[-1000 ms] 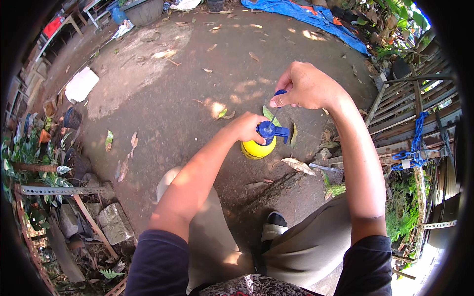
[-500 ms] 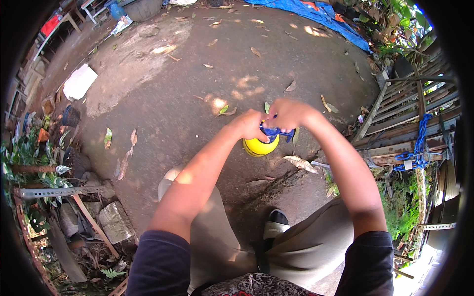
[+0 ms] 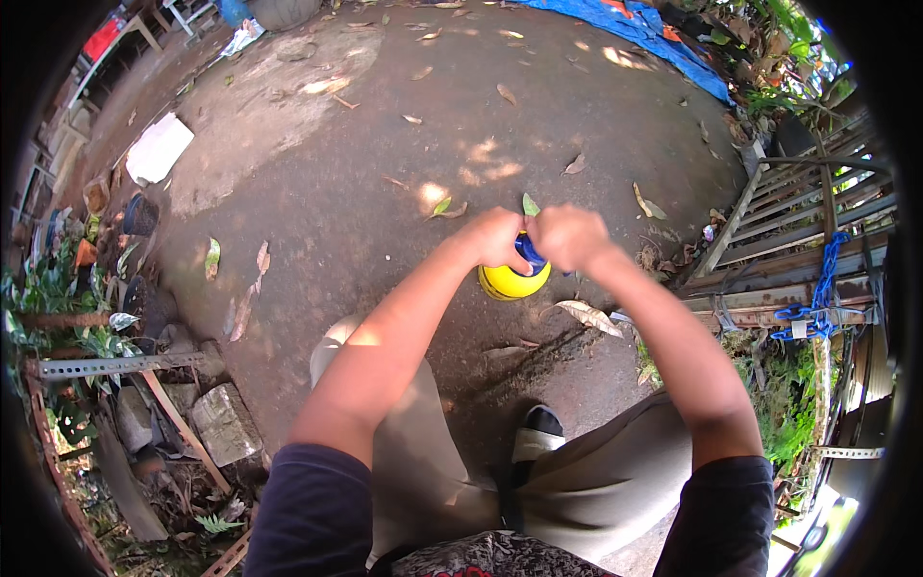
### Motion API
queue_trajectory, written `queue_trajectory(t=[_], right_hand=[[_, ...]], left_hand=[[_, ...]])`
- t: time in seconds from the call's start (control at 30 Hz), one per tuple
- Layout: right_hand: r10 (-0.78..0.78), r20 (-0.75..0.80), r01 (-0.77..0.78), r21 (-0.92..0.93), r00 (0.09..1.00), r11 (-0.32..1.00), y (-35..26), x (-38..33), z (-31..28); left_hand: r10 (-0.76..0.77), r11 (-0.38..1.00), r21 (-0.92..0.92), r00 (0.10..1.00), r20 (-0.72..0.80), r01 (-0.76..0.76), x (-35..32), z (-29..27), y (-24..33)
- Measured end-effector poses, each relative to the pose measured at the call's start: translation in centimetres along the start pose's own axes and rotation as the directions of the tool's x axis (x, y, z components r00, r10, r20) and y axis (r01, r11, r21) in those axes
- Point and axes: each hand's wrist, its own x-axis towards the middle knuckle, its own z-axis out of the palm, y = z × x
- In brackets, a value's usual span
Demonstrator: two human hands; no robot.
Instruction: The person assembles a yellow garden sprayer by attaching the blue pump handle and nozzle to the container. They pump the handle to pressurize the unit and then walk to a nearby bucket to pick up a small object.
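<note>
Brace the round yellow bottle (image 3: 510,283) — left hand (image 3: 496,238) clasping its blue plastic top (image 3: 529,253), right hand (image 3: 568,237) curled, its hold too blurred to tell.

We're looking across bare ground (image 3: 317,207), and we're spotting a blue tarp (image 3: 642,29) stretching along the far edge! Left, a white sheet (image 3: 160,149) is lying flat; right, a blue chain (image 3: 825,279) is hanging by a slatted fence (image 3: 808,234); lower left, a grey block (image 3: 227,425) is sitting.

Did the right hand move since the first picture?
Yes: the right hand came down in view, nearer the big curled leaf on the ground.
</note>
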Motion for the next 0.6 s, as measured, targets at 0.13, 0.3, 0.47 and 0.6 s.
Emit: queue_trajectory(t=[0.13,0.3,0.47,0.6], right_hand=[[-0.045,-0.029,0.046,0.027,0.999,0.999,-1.0,-0.4,-0.6],[-0.015,-0.229,0.037,0.093,0.973,0.995,-0.5,-3.1,-8.7],[0.099,-0.342,-0.009,0.255,0.935,0.967,-1.1,-4.3,-9.6],[0.110,-0.238,-0.070,0.171,0.965,0.983,-0.4,-0.5,-0.9]], left_hand=[[-0.012,1.000,0.010,1.000,-0.018,0.012,-0.3,-0.1,-0.8],[0.063,0.993,-0.103,0.998,0.002,-0.062,-0.2,0.3,-1.1],[0.081,0.989,-0.128,0.997,0.008,-0.079,-0.6,0.0,-0.8],[0.054,0.998,-0.026,0.998,-0.017,-0.055,-0.7,0.5,-1.1]])
